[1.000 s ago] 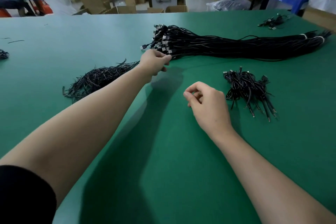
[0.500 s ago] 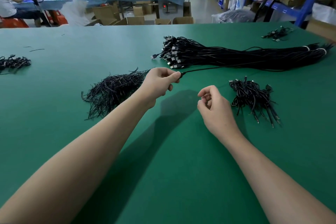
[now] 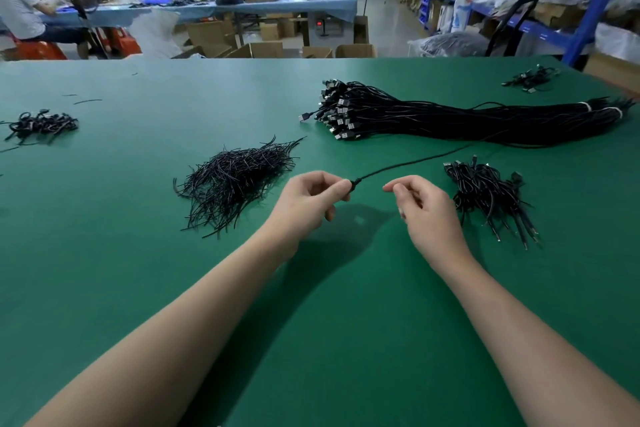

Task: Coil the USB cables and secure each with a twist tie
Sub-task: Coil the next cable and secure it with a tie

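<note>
While the left hand (image 3: 311, 199) pinched the plug end of a single USB cable (image 3: 405, 164) between thumb and forefinger, the rest of that cable trailed out straight toward the table's far right edge, with no loop yet formed in it. The right hand (image 3: 427, 211) hovered just beside the pinched end, its fingers curled inward with nothing visible in them (it touched neither cable nor tie).

By my reading the job was at an early stage. A small heap of coiled cables (image 3: 485, 194) lay near the right hand on the green table (image 3: 138, 288), and these looked finished, though their ties were too small to make out. Toward the far right edge stretched a thick bundle of straight cables (image 3: 450, 118), its plugs fanned at one end and white bands round the other; it was much larger than the finished heap, so most of the work remained. A loose pile of twist ties (image 3: 239, 180) sat beside the left hand. Another dark tangle (image 3: 41, 125) rested by the left edge.
</note>
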Demonstrator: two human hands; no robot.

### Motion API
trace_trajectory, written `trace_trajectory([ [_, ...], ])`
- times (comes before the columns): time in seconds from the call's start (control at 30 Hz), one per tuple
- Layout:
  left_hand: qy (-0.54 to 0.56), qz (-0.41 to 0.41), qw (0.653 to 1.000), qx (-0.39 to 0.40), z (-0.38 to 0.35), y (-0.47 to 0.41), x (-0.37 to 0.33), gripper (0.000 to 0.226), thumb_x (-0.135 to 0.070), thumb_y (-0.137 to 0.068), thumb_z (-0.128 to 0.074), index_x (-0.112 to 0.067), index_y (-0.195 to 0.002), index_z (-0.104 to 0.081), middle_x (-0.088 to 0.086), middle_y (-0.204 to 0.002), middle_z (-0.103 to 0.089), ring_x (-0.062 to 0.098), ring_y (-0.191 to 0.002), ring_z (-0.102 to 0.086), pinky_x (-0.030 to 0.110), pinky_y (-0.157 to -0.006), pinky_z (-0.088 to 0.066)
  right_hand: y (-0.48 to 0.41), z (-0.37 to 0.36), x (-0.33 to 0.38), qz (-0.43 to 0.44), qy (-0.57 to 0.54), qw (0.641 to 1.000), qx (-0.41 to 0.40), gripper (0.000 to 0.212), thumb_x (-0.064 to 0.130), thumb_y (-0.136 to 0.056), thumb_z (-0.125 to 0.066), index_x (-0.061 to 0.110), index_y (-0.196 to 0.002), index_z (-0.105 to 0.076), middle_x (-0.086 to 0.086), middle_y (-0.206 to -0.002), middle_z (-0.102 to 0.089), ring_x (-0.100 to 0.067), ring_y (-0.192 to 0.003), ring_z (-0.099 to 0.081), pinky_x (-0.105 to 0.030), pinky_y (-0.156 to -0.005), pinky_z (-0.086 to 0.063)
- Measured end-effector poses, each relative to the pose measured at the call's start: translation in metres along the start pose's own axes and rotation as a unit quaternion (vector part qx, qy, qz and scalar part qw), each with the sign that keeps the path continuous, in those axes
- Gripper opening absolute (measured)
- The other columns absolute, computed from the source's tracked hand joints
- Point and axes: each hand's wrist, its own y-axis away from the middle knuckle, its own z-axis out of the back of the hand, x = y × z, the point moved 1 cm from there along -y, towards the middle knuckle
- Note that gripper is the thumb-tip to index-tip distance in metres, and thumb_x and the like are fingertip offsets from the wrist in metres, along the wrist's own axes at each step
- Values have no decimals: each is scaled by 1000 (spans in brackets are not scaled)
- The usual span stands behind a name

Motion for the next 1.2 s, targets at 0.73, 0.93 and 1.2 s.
trace_trajectory([
  [0.73, -172, -283, 944, 12, 11, 16, 7, 66, 1, -88, -59, -30, -146, -50, -2, -134, -53, 16, -102, -61, 25, -88, -51, 41, -30, 91, 44, -29, 919, 390, 24, 21, -107, -45, 12, -92, -62, -3, -63, -45, -23, -48, -58, -37, -52, -51],
  [0.93, -207, -362, 908, -40, 8, 16, 1, 25, -13, -106, -51, -7, -99, -73, 1, -115, -67, 21, -96, -64, 43, -82, -53, 42, -9, 80, -51, -54, 910, 409, 27, 16, -108, -44, 10, -91, -63, 4, -62, -46, -11, -48, -45, -23, -47, -42],
  [1.2, -332, -490, 791, -153, 19, 18, -15, 22, -18, -101, -62, -10, -85, -75, 1, -119, -71, 27, -120, -60, 46, -101, -45, 16, 24, 75, 32, 220, 936, 271, 26, 16, -101, -53, 21, -82, -69, 3, -68, -68, -7, -51, -56, -29, -54, -48],
])
